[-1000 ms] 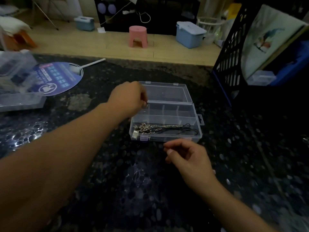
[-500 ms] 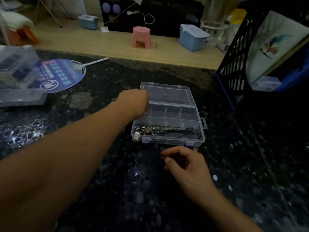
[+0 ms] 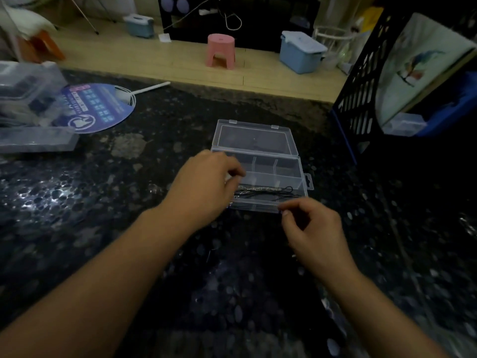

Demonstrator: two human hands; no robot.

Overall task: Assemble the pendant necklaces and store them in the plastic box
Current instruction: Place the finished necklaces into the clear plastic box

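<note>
Head | left hand (image 3: 204, 187) over plastic box (image 3: 289, 174) — necklaces (image 3: 265, 192) inside

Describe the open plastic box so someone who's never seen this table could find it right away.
On the dark speckled table, look at the middle, just beyond the two hands. The plastic box is small and clear, lid flipped open away from the person, with black cords inside; the clear boxes far left are stacked by a fan.

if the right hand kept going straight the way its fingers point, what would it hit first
Probably the near front wall of the clear plastic box: the right hand has its pinched fingertips pointing up-left, about at that edge. Depth is unclear.
</note>
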